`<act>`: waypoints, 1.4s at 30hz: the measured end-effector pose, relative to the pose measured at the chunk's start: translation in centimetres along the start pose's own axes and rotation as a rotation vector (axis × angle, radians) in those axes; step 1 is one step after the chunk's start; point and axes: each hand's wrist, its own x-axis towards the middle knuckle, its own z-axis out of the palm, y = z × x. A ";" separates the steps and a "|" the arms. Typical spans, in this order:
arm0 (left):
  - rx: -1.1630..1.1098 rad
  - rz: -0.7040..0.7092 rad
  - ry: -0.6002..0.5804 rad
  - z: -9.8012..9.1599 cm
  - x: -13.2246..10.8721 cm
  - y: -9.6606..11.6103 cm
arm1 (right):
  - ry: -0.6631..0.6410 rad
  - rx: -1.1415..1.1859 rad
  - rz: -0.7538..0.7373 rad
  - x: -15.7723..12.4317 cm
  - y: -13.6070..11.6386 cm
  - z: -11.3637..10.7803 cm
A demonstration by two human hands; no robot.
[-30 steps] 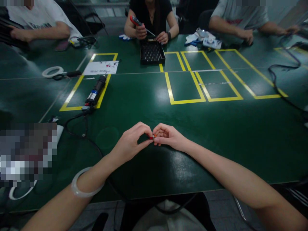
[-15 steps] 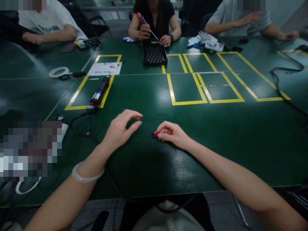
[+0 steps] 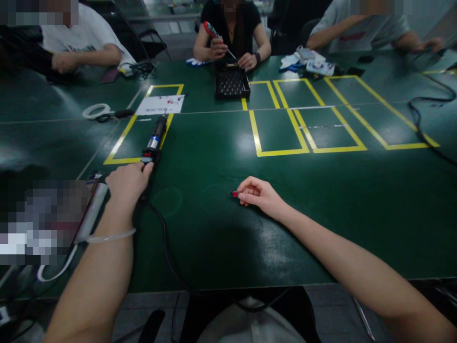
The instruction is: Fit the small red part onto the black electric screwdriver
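Note:
My left hand (image 3: 128, 181) is at the near end of a black electric screwdriver (image 3: 156, 133), back of the hand up. Its thumb lies against the screwdriver's tail, and the other fingers are curled and mostly hidden. The thin bit of the screwdriver points away from me. A black cable (image 3: 164, 233) runs from beneath this hand down to the table's front edge. Near the middle of the table, my right hand (image 3: 259, 194) pinches a small red and black part (image 3: 234, 194) between thumb and fingertips, too small to name more exactly.
Yellow tape rectangles (image 3: 282, 153) mark the green table (image 3: 214, 243). A white sheet (image 3: 160, 105) lies beyond the screwdriver, a coiled white cable (image 3: 96, 111) to its left. Across, a co-worker's hands hold a red screwdriver (image 3: 211, 29) over a black tray (image 3: 232, 96). Two more people sit opposite.
My left hand has moved left from the table's middle to the electric screwdriver's near end, whose tail has swung slightly right. My right hand keeps its pinch on the small part, almost in place.

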 end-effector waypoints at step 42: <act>-0.140 1.233 -0.063 -1.5 -9.1 13.1 | -0.001 -1.298 -0.549 -0.5 0.0 -0.3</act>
